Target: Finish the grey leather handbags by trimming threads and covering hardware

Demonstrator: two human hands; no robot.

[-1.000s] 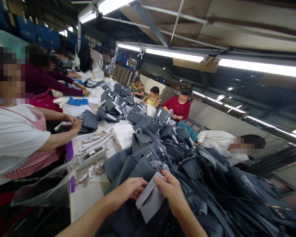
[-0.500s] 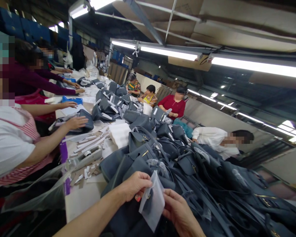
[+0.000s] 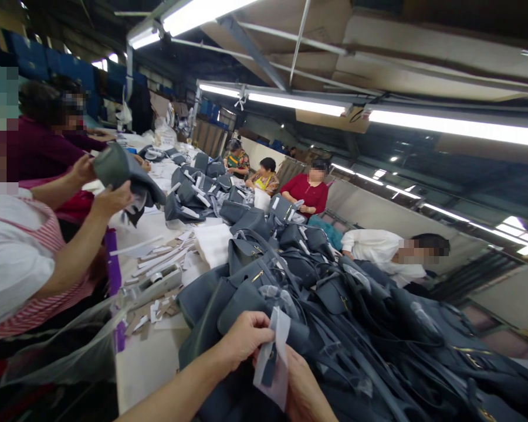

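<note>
My left hand (image 3: 247, 340) pinches the upper left edge of a small translucent white sleeve (image 3: 280, 331), held up in front of the bags. A dark tag-like piece (image 3: 269, 364) with a round metal fitting shows at the sleeve's lower left. From the right, my right hand (image 3: 303, 381) closes round the sleeve, its fingertips hidden behind it. Just beyond both hands lie dark grey handbags (image 3: 242, 308), with a strap end and clear plastic wrap (image 3: 278, 296) near the sleeve.
Piled handbags (image 3: 378, 328) with straps cover the right side. On the table (image 3: 143, 375) to the left lie paper strips (image 3: 165, 258) and a tape dispenser (image 3: 158, 284). A co-worker in a striped apron (image 3: 44, 234) holds up a grey bag (image 3: 121, 167); other people work farther along.
The sleeve has turned and looks narrower, with the dark piece showing more clearly. My right hand has shifted behind it. The co-worker at left has lifted a bag off the table.
</note>
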